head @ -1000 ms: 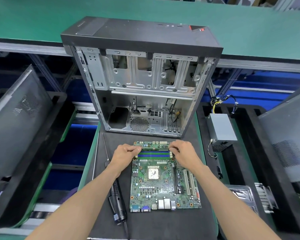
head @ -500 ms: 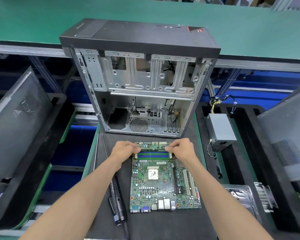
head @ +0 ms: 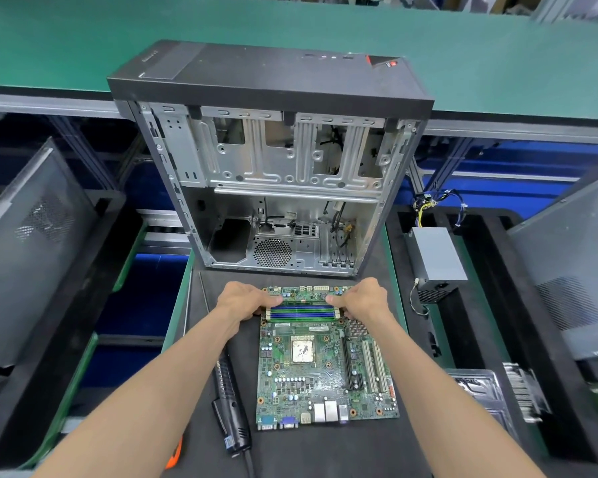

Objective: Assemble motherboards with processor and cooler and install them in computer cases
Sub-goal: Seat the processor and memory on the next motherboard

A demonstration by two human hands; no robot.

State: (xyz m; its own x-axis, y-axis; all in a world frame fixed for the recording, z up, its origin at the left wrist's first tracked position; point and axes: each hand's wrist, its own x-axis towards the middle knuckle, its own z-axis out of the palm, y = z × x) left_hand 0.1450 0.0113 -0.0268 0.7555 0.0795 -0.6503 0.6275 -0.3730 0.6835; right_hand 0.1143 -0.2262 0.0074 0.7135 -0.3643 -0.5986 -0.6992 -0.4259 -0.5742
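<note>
A long green conveyor belt spans the top of the frame, edged by a grey metal rail, with blue-lit framework in shadow beneath it. At centre, a dark grey work mat fills the lower middle of the frame, bordered in green. On its far part stands an open black-and-silver computer case, side panel off, bare steel drive bays above and a perforated fan grille low on its rear wall; a red accent marks its black front panel at upper right, and the lettering there is too small to read. Grey perforated case panels lean in black trays at the left and right edges. A grey metal power supply box with coloured cable bundles lies at right of centre. In the lower middle lies a green rectangular motherboard, flat on the mat just in front of the case, with blue and black memory slots along its far edge, a square silver processor at its centre and white expansion slots at right. Its printed labels cannot be read. A black electric screwdriver lies left of the board. The left hand and right hand, fingers curled, press on the board's far corners at either end of the memory slots; whether they grip anything cannot be told.
</note>
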